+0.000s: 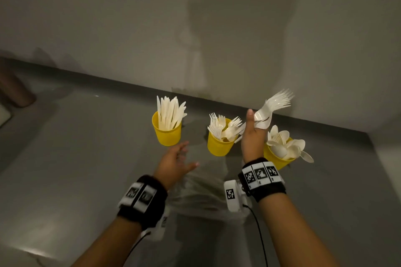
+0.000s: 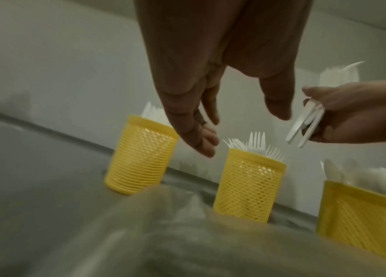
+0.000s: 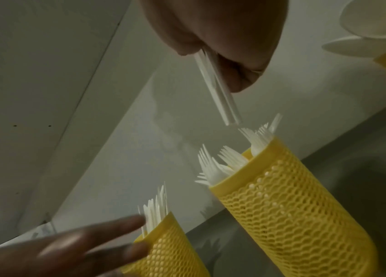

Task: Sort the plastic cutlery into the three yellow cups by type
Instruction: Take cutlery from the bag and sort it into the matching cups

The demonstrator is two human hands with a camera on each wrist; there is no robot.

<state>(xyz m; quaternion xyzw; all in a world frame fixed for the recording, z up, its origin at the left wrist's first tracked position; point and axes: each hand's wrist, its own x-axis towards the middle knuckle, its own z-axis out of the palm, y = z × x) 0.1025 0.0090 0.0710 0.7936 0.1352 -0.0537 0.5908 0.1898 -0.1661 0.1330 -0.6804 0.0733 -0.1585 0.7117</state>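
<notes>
Three yellow mesh cups stand in a row by the wall. The left cup (image 1: pixel 167 134) holds white knives, the middle cup (image 1: pixel 219 145) forks, the right cup (image 1: pixel 275 158) spoons. My right hand (image 1: pixel 252 134) grips a bundle of white forks (image 1: pixel 275 104) by the handles, tines up, just right of and above the middle cup (image 3: pixel 282 196). The handles (image 3: pixel 218 90) point down at that cup's rim. My left hand (image 1: pixel 178 160) hovers empty with relaxed fingers in front of the left cup (image 2: pixel 140 155) and touches nothing.
A clear plastic bag (image 1: pixel 204 188) lies crumpled on the grey counter (image 1: pixel 76 147) between my wrists. The wall (image 1: pixel 217 28) runs close behind the cups. A brown object (image 1: pixel 15 91) stands at the far left.
</notes>
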